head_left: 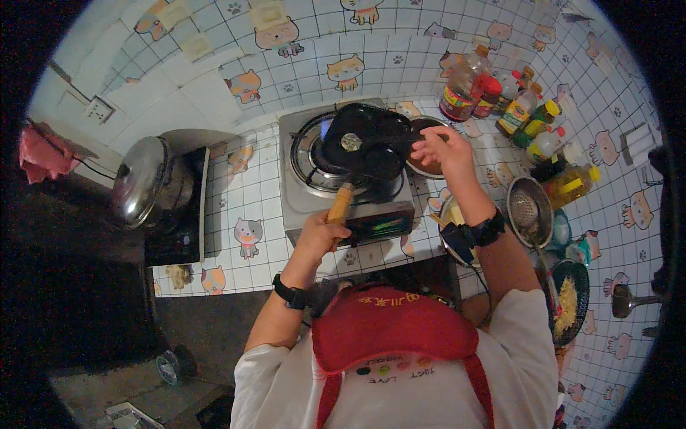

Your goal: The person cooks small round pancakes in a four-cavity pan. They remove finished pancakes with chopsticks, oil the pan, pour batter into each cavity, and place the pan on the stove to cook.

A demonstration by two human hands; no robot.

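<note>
My left hand [328, 231] is closed around the wooden handle [341, 204] of a black multi-cup frying pan [387, 126] over the lit burner of a gas stove [300, 210]. A small pale round piece of food [351, 142] lies in the pan's left part. At the pan's right edge, above a bowl of brownish contents [429, 167], is my right hand [440, 146] with bent fingers; whether it holds anything cannot be told.
Bottles [461, 94] line the right wall. A metal strainer [529, 209], a bowl with yellowish contents [454, 214] and a black dish of yellow shreds [568, 300] are to my right. A lidded steel pot [140, 182] stands on the black cooktop [179, 236] at left.
</note>
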